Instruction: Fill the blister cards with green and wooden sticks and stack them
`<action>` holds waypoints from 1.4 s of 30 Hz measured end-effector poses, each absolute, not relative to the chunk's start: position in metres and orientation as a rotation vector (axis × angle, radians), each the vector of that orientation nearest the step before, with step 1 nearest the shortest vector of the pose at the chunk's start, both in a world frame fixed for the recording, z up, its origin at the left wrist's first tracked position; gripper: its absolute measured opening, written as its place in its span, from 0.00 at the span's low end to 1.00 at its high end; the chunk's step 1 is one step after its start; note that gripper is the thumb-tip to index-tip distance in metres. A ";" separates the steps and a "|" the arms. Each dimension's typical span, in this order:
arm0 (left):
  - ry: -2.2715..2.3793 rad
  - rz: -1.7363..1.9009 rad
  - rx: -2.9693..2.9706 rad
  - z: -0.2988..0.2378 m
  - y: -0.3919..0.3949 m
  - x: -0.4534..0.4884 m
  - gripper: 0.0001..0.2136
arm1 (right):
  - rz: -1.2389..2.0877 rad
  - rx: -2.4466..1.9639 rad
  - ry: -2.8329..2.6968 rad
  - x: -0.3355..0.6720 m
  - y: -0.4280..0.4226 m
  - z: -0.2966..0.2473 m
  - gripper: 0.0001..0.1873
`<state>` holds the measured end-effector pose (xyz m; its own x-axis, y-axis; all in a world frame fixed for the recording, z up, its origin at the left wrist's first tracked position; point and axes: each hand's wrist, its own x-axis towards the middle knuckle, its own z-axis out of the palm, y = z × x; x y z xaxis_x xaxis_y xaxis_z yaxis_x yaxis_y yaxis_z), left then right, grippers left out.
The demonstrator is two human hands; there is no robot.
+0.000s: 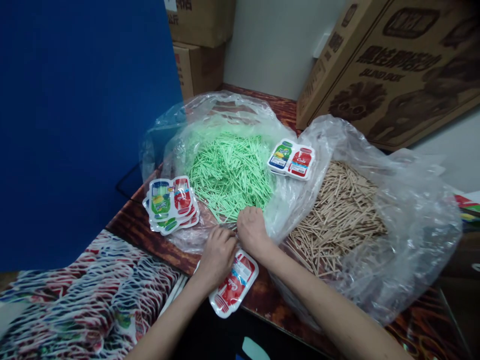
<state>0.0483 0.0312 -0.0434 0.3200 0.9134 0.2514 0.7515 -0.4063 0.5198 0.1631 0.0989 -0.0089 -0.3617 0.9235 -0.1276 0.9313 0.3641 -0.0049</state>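
Below my hands, at the front edge of the table, is a flat jar-shaped packet point(234, 287) with a red Cola label. My left hand point(217, 255) is closed over its upper left part, fingers curled. My right hand point(253, 230) is closed close beside the left fingertips, at the packet's top end; what its fingers pinch is hidden. Just beyond both hands lies a heap of short light-green sticks point(232, 172) in an open clear plastic bag point(172, 125). A stack of similar Sprite and Cola packets point(172, 205) rests to the left of this heap.
More packets point(292, 159) lie on the plastic at right. Brown sticks point(341, 215) fill a second clear bag point(416, 225). Many packets point(93, 295) are piled at lower left. A blue panel point(86, 115) stands left; cardboard boxes point(390, 70) stand behind the wood-patterned table point(150, 240).
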 end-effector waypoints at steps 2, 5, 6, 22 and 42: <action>1.496 0.739 2.284 -0.045 0.031 0.048 0.07 | -0.478 1.827 2.474 0.168 0.109 -0.007 0.12; 1.493 0.720 2.292 -0.045 0.030 0.047 0.07 | -0.974 1.901 2.348 0.187 0.133 -0.002 0.06; 1.491 0.716 2.293 -0.045 0.030 0.046 0.07 | -1.060 1.912 2.322 0.195 0.141 0.000 0.07; 1.486 0.721 2.292 -0.046 0.031 0.048 0.07 | -3.115 1.695 1.279 0.228 0.168 -0.009 0.06; 1.209 1.156 1.070 -0.011 0.091 0.064 0.17 | -3.301 1.404 1.175 0.241 0.113 0.007 0.16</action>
